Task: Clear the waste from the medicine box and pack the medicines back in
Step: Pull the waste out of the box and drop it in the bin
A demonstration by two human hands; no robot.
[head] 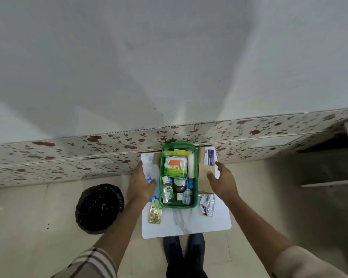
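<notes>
A green plastic medicine box (160, 189) stands on a small white marble-pattern table (186, 222). It holds a pack of cotton buds (175, 164), a white roll (191, 165), and several small bottles (167, 190). My left hand (140, 184) rests flat on white and blue packets (149, 163) just left of the box. My right hand (222, 180) hovers with fingers apart over a brown paper bag (203, 173) to the right. A yellow blister strip (155, 212) lies at the front left, a crumpled silver strip (207, 204) at the front right.
A bin lined with a black bag (99, 207) stands on the floor left of the table. A floral-patterned wall panel (68, 155) runs behind. A blue-and-white card (210, 156) lies on the bag. My feet (184, 255) are under the table's front edge.
</notes>
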